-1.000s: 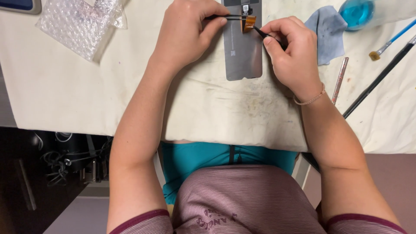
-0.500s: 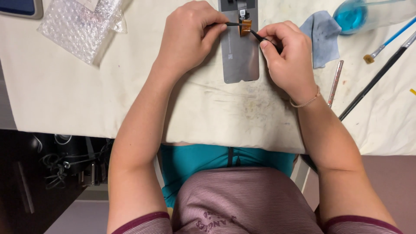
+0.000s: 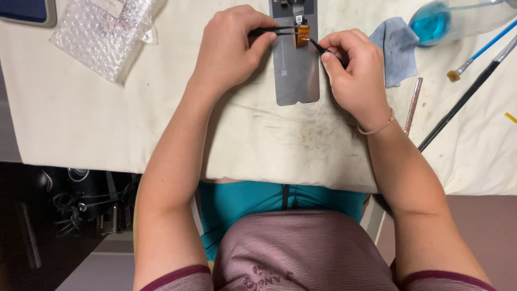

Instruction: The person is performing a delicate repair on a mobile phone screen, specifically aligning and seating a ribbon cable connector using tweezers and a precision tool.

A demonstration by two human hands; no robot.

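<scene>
Cream cloth, stained near its middle, covers the worktable (image 3: 107, 124). On it lies a flat grey rectangular phone panel (image 3: 295, 70) bearing a small orange flex connector (image 3: 303, 33) near its upper end. The left hand (image 3: 229, 48) pinches thin black tweezers (image 3: 272, 31), tips at the connector. The right hand (image 3: 355, 70) grips a slim black pointed tool (image 3: 319, 47), tip touching the connector. Nearby: clear bubble-wrap bag (image 3: 99, 32), blue-grey wiping cloth (image 3: 399, 47), blue-handled brush (image 3: 476, 51).
</scene>
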